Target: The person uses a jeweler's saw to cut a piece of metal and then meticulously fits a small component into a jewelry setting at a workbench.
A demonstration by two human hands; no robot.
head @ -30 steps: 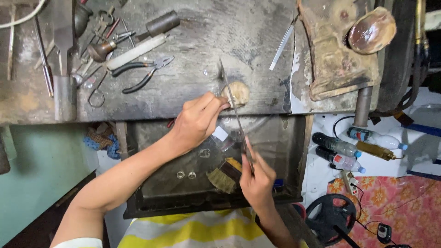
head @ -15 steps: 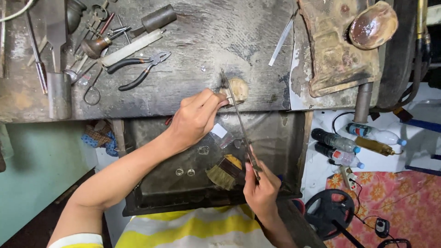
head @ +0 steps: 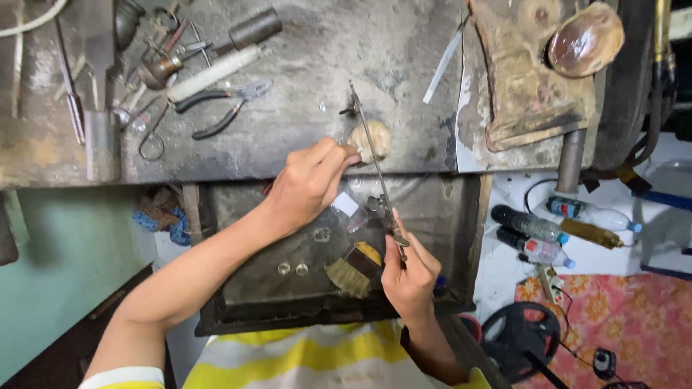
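In the drawer (head: 238,288) — a brush (head: 351,270).

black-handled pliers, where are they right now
In the head view, the black-handled pliers lie on the grey workbench top, upper left of the left hand, just below a white-handled tool.

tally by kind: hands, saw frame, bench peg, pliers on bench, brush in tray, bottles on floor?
Hands: 2, left hand, right hand
Saw frame: 1
Bench peg: 1
Pliers: 1
Brush: 1
Bottles: 3, one, one, one
Total: 9
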